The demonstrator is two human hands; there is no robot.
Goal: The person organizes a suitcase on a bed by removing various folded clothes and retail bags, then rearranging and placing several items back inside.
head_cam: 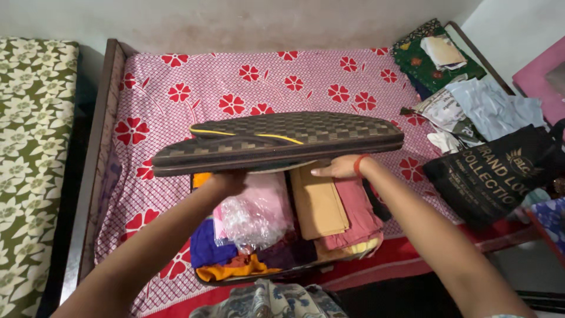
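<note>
Suitcase (259, 235) on bed (235, 82), full of folded clothes (321, 203). Left hand (226, 181) grips lid (276, 141) edge, lid half-raised. Right hand (338, 168) flat, open, under lid on the clothes.

head | looks down, forward | close over suitcase (276, 141) on bed (235, 88)

The suitcase lid (276, 141) is dark brown with a checked pattern and a thin yellow stripe. It is raised up, almost flat, over the open suitcase (282, 224). The suitcase lies on the bed and is full of folded clothes: tan, pink, purple and orange.
</note>
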